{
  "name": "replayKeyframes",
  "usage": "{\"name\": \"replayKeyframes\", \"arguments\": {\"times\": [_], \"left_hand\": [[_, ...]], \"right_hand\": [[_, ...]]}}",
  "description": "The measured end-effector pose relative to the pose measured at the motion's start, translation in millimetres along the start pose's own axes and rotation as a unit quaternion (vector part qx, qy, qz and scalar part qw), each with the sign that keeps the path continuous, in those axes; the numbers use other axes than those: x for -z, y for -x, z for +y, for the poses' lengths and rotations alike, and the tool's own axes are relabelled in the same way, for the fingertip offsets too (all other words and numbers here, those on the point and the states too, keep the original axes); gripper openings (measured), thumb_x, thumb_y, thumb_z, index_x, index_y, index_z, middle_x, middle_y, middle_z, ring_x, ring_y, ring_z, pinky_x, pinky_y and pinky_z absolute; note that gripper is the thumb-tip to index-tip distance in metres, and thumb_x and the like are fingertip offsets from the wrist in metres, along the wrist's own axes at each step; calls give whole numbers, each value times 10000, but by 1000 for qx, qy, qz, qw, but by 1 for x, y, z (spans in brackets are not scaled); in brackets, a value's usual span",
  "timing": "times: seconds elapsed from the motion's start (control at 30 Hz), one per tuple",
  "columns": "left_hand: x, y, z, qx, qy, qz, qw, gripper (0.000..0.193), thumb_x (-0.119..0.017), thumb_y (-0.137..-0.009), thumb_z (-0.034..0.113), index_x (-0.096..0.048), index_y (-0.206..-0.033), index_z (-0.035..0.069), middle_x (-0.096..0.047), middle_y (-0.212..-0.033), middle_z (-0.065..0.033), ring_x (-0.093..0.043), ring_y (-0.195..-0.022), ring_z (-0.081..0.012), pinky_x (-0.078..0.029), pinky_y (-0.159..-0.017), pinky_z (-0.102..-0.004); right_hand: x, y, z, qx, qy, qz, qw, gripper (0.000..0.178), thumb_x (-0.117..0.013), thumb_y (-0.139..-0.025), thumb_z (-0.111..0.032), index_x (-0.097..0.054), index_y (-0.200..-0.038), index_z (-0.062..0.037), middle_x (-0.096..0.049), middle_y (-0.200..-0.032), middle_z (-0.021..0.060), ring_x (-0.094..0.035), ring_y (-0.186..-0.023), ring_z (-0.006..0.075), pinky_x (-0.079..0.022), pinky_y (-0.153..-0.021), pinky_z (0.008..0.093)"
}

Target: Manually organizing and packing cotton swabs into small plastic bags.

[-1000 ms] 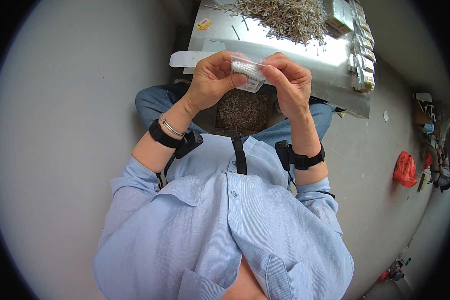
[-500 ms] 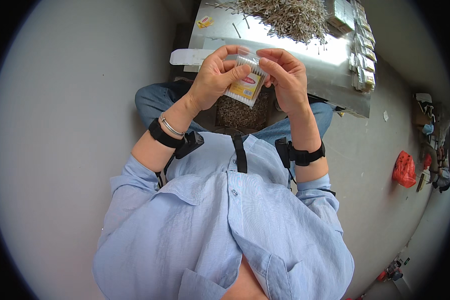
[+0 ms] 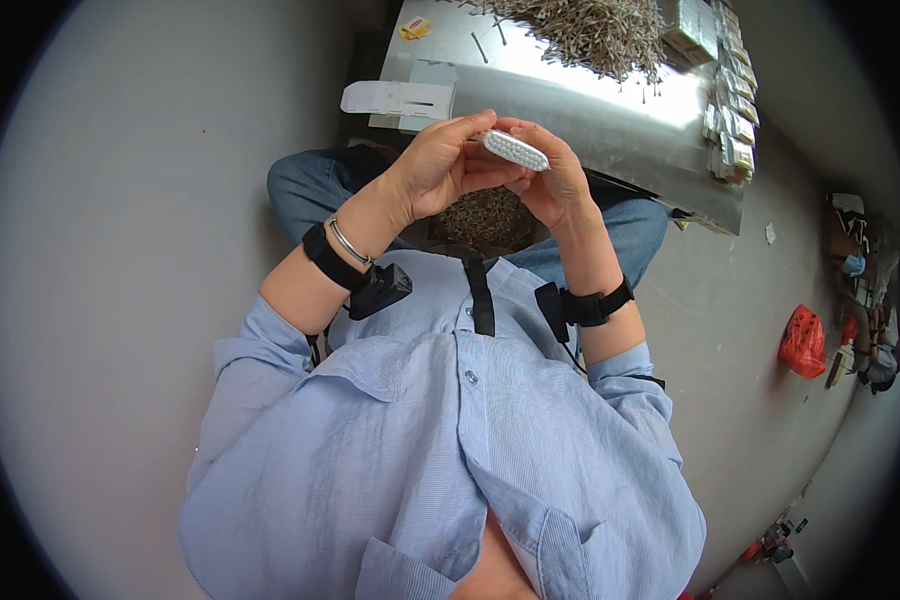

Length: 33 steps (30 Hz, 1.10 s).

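Observation:
A pack of cotton swabs [image 3: 516,150] is between my two hands, in front of the metal table's near edge. It stands on end, so the white swab tips face up at me and its flat label is out of sight. My left hand [image 3: 440,160] grips the pack's left end, thumb along the top edge and fingers beneath. My right hand [image 3: 552,175] closes round its right side, fingers behind it. Part of the fingers of both hands is hidden by the pack and by each other.
The metal table [image 3: 530,105] carries a large heap of loose swabs [image 3: 600,35], filled packs [image 3: 735,110] along its right edge and a yellow label [image 3: 415,28]. White card [image 3: 395,98] juts over its left edge. More swabs [image 3: 480,218] lie between my knees. A red bag [image 3: 802,342] rests on the floor.
The pack has turned from showing its labelled face to showing its swab-tip end. Both hands have shifted their hold with it and still grip it.

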<state>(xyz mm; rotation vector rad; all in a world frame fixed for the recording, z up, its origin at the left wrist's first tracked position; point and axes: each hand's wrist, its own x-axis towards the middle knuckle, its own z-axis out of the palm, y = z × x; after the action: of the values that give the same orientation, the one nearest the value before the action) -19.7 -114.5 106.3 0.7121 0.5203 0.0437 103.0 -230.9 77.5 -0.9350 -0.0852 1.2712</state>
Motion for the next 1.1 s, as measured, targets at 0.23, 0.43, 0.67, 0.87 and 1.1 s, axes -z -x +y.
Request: {"name": "replayKeyframes", "arguments": {"times": [0.23,0.43,0.67,0.87,1.1], "left_hand": [[-1,0,-2,16,30,11,999,378,-423,-1003,302,-573,-1087,-34,-663,-942,-162,-701,-840,-212,-613,-729,-265],[-4,-2,0,22,40,6,999,379,-423,-1003,302,-584,-1115,-21,-669,-947,-152,-701,-835,-204,-613,-725,-263],[-3,-3,0,21,35,2,999,383,-411,-1007,302,-586,-1110,-23,-671,-950,-154,-704,-817,-203,-615,-713,-262],[-1,-4,0,26,39,-6,999,382,-404,-1009,303,-584,-1090,-23,-669,-944,-161,-703,-818,-205,-616,-714,-262],[0,-3,-1,18,14,-9,1000,349,-442,-981,249,-521,-1178,-28,-653,-984,-160,-697,-860,-200,-619,-700,-272]], "right_hand": [[-2,2,0,6,-3,-3,1000,254,-561,-847,-111,-611,-1043,43,-646,-834,60,-584,-618,57,-428,-448,154],[-1,1,-1,10,-7,7,1000,248,-560,-863,-126,-620,-1039,38,-647,-841,61,-579,-618,53,-431,-451,155],[0,1,-2,11,3,8,1000,251,-555,-877,-147,-627,-1041,29,-643,-858,57,-572,-617,50,-435,-461,155],[0,1,-2,13,1,-2,1000,246,-557,-880,-154,-626,-1035,25,-634,-844,47,-571,-636,48,-441,-486,154],[-11,2,-6,47,20,74,996,216,-602,-867,-138,-616,-1027,6,-630,-812,43,-559,-609,53,-425,-474,159]]}}
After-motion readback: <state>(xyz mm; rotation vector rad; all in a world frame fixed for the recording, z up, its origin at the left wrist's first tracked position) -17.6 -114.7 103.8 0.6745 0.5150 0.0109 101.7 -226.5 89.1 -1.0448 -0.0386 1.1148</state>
